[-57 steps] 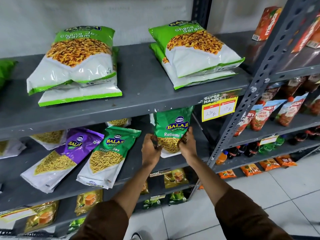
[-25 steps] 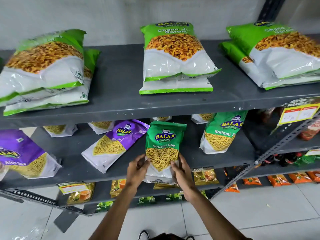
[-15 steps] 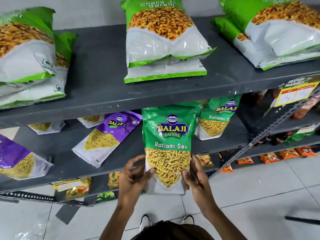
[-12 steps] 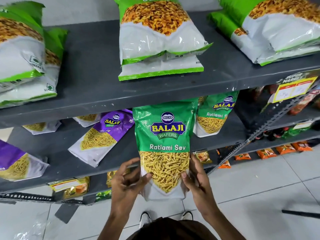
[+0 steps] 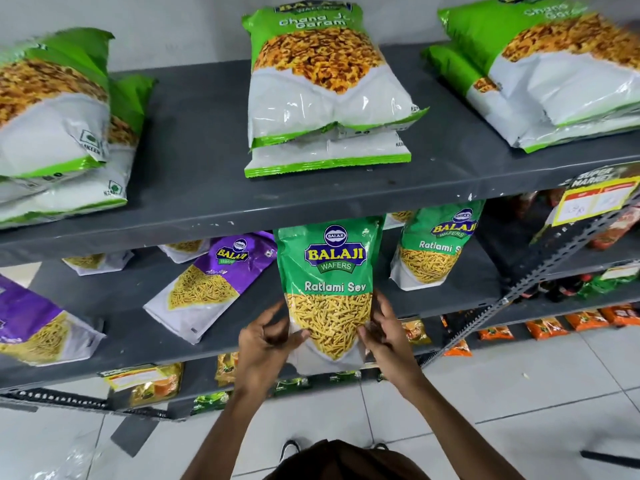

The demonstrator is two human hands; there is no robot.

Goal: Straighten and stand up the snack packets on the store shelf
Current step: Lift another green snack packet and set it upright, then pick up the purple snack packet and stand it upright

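Note:
A green Ratlami Sev packet [image 5: 332, 278] is upright at the front edge of the middle shelf [image 5: 131, 344]. My left hand [image 5: 266, 344] grips its lower left side and my right hand [image 5: 386, 336] its lower right side. A second green Ratlami Sev packet [image 5: 436, 247] stands upright to the right, further back. A purple packet [image 5: 211, 285] lies flat to the left, and another purple packet [image 5: 31, 323] lies at the far left.
The top shelf [image 5: 194, 133] carries three flat stacks of large green-and-white Chana Jor Garam bags [image 5: 325, 91]. A yellow price tag [image 5: 595, 199] hangs at the right. A slotted metal brace [image 5: 540, 271] slants beside the shelf. Small packets fill the lower shelves above a tiled floor.
Both hands lifted the green packet off the shelf towards me, then moved it back to the shelf's front edge, upright. The view tilted upward slightly.

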